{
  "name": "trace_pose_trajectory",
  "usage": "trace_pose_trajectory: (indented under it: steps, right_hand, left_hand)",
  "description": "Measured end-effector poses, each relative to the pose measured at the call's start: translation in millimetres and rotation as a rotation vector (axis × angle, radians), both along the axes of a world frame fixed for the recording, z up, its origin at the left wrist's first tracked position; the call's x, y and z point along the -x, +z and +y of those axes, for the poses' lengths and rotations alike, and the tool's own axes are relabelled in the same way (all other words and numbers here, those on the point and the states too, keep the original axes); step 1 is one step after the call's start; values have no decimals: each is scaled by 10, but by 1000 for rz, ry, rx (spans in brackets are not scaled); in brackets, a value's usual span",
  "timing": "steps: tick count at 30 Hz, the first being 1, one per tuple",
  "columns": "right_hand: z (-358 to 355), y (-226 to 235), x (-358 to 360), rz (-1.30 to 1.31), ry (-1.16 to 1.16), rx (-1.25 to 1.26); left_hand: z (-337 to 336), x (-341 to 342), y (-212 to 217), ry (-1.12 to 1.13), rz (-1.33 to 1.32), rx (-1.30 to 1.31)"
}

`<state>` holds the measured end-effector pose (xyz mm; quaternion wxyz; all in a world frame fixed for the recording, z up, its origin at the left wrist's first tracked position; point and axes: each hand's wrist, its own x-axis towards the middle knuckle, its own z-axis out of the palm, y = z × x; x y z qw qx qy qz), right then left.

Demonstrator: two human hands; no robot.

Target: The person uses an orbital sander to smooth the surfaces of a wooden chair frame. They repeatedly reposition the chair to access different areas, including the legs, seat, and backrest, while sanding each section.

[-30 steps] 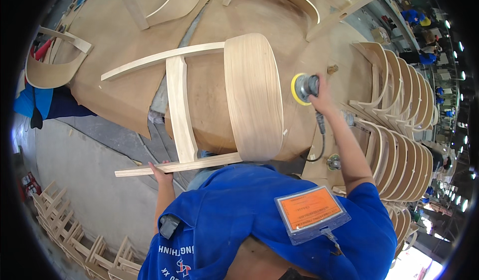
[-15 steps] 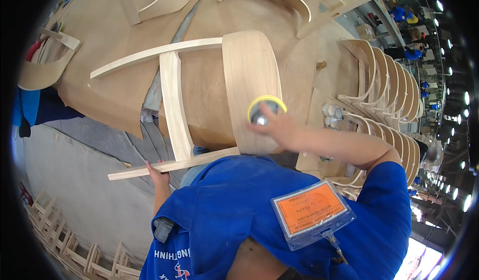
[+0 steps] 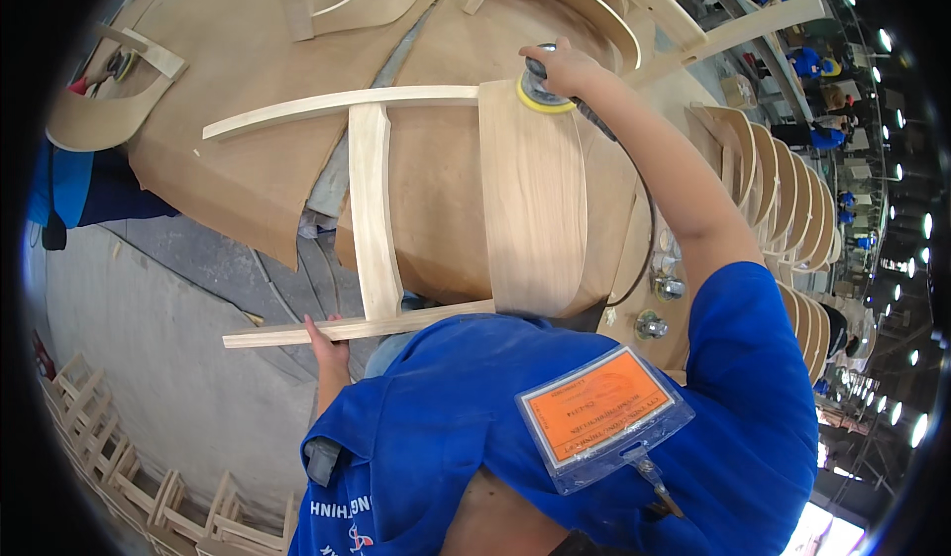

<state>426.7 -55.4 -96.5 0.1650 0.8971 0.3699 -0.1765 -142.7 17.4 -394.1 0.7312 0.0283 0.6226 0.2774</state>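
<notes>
A pale wooden chair frame (image 3: 372,209) lies before me, with two long legs, a crossbar and a wide curved backrest panel (image 3: 535,204). My right hand (image 3: 567,69) grips a round orbital sander (image 3: 543,91) with a yellow-edged pad. The sander rests on the far end of the panel, and its dark hose runs back beneath my forearm. My left hand (image 3: 329,343) is wrapped around the near leg (image 3: 287,337), close to its free end. The underside of the sander is hidden.
Brown cardboard (image 3: 248,110) covers the worktable under the chair frame. More curved chair parts (image 3: 584,1) lie at the far side, and a row of chair frames (image 3: 773,170) stands at right. Two small metal-topped objects (image 3: 651,325) sit nearby. Another person's sleeve (image 3: 71,190) shows at left.
My right hand has carried the sander from the near part of the panel to its far end. The left hand keeps its hold on the leg. The view has shifted slightly.
</notes>
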Motion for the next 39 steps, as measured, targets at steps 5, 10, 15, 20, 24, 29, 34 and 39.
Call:
trace_pose_trajectory:
  steps: [5,10,15,20,24,29,34,39]
  right_hand:
    - [15,-51,72,13,83,-8]
    - [-446,112,1024,211,280,68]
    - [-644,283,1639,480,502,280]
    - [-274,180,1170,290,426,111]
    - [227,36,419,365,260,81]
    - [791,-349,-533,547,251,229]
    - [1189,-813,-1144,763,-151,445]
    - [1299,-1072,-1272,664,25,480]
  left_hand:
    - [-16,18,-18,-3,-16,-21]
    - [-33,29,-54,44,-28,-7]
    - [-33,-11,63,71,15,17]
    - [-41,-32,133,47,25,31]
    - [-60,-6,64,90,28,20]
    - [-88,27,4,74,10,18]
    - [-110,-49,33,143,52,16]
    - [-150,-25,-7,100,40,8]
